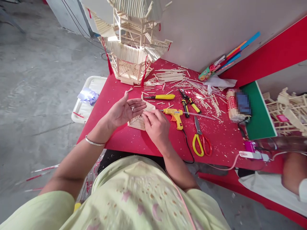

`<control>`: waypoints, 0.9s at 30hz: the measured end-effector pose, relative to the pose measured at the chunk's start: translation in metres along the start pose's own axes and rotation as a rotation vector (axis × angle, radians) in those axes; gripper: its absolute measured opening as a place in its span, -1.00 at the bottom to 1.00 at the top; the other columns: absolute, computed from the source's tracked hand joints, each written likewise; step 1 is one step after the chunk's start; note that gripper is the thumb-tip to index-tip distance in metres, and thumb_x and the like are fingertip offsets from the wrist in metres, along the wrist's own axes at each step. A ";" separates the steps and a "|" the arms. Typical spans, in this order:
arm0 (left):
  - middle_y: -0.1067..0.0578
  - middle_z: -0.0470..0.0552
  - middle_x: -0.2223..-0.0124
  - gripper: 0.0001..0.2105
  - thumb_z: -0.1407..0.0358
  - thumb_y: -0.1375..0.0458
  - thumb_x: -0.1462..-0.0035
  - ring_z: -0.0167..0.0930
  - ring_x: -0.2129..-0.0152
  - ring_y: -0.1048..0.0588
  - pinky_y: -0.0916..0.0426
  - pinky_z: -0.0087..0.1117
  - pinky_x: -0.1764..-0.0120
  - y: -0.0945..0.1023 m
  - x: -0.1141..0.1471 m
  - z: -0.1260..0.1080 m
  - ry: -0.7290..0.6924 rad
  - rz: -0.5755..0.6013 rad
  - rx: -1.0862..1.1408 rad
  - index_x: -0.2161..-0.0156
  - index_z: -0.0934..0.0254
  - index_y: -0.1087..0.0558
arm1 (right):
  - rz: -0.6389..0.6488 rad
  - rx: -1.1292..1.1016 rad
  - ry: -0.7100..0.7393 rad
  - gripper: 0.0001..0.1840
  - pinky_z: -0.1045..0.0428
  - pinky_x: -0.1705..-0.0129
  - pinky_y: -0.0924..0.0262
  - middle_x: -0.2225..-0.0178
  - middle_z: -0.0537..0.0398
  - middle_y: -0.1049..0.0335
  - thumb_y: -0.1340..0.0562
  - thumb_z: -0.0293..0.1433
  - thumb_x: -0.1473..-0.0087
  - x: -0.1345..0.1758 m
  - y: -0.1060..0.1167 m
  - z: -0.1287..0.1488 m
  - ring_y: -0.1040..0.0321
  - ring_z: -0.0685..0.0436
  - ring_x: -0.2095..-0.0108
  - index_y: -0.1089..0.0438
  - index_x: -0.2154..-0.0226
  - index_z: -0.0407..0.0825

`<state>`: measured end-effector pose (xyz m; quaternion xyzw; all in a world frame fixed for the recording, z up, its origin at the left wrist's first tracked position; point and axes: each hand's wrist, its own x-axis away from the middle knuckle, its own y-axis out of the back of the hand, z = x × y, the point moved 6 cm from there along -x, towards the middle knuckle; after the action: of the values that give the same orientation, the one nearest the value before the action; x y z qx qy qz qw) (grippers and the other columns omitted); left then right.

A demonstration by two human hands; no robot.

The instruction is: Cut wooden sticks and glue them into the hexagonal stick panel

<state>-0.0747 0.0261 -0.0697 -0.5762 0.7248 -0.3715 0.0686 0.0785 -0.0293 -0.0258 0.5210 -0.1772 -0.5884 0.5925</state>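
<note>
My left hand [124,110] is turned palm up with its fingers stretched out, above the left side of a flat panel made of wooden sticks [136,124]. A small pale bit lies against its fingers. My right hand [157,125] is closed in a pinch by the left fingertips, over the panel's right side; what it pinches is too small to make out. Beyond the hands lies a yellow-handled utility knife [165,96]. Right of my right hand rests a yellow glue gun [176,117] with a clear glue stick in its back.
A stick-built pagoda [129,54] with red tassels stands at the back left. Loose sticks [170,76] cover the back of the red table [148,143]. Pliers [188,103] and scissors [200,140] lie right. A power strip [254,155] and another person's arm [294,172] are far right.
</note>
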 end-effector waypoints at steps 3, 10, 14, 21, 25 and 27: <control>-0.66 0.26 0.11 -0.33 -0.26 -0.05 -0.32 -0.27 0.17 -0.65 -0.54 -0.31 0.13 -0.003 0.003 0.004 0.028 0.019 -0.007 0.05 0.37 -0.62 | 0.040 -0.023 0.041 -0.69 0.00 -0.05 -0.29 0.06 -0.01 -0.56 -0.16 -0.26 -0.45 -0.019 -0.011 0.011 -0.45 -0.14 0.01 -0.59 -0.04 0.09; -0.61 0.13 0.30 -0.35 -0.28 -0.05 -0.31 -0.37 0.37 -0.59 -0.52 -0.40 0.25 -0.006 0.001 0.017 0.115 0.037 0.017 0.16 0.34 -0.62 | 0.076 -0.027 -0.012 -0.73 0.01 0.00 -0.28 0.09 0.04 -0.56 -0.18 -0.28 -0.45 -0.030 -0.032 0.005 -0.44 -0.15 0.00 -0.62 0.10 0.08; -0.53 0.05 0.45 -0.50 -0.15 -0.30 -0.21 -0.45 0.53 -0.51 -0.44 -0.45 0.45 0.002 -0.002 0.018 0.075 -0.014 -0.080 0.34 0.35 -0.57 | -0.017 -0.060 -0.068 -0.68 0.02 0.04 -0.29 0.10 0.00 -0.53 -0.15 -0.19 -0.46 -0.027 -0.021 -0.005 -0.46 -0.14 0.04 -0.59 0.09 0.05; -0.24 -0.14 0.65 -0.57 0.04 -0.58 0.13 -0.63 0.72 -0.14 0.04 -0.54 0.66 0.005 0.005 0.015 0.092 0.099 -0.283 0.47 0.37 -0.55 | 0.037 -0.269 -0.002 -0.75 0.00 -0.04 -0.35 0.13 0.02 -0.52 -0.20 -0.23 -0.43 -0.020 -0.017 -0.021 -0.47 -0.11 0.04 -0.59 0.09 0.08; -0.35 -0.06 0.58 -0.58 0.06 -0.58 0.14 -0.65 0.72 -0.13 0.12 -0.55 0.67 0.004 0.004 0.017 0.152 0.152 -0.315 0.43 0.38 -0.58 | 0.048 -0.449 -0.032 -0.82 0.01 0.01 -0.38 0.17 0.05 -0.53 -0.27 -0.27 -0.38 -0.011 -0.020 -0.024 -0.49 -0.09 0.11 -0.60 0.15 0.06; -0.40 -0.02 0.54 -0.59 0.07 -0.57 0.13 -0.66 0.72 -0.12 0.13 -0.55 0.67 0.004 0.003 0.019 0.156 0.178 -0.334 0.43 0.38 -0.58 | 0.052 -0.513 -0.064 -0.81 0.03 0.06 -0.39 0.19 0.06 -0.54 -0.28 -0.27 -0.38 -0.007 -0.022 -0.024 -0.49 -0.07 0.15 -0.60 0.17 0.04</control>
<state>-0.0690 0.0146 -0.0847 -0.4829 0.8274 -0.2822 -0.0516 0.0849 -0.0080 -0.0502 0.3301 -0.0542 -0.6148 0.7143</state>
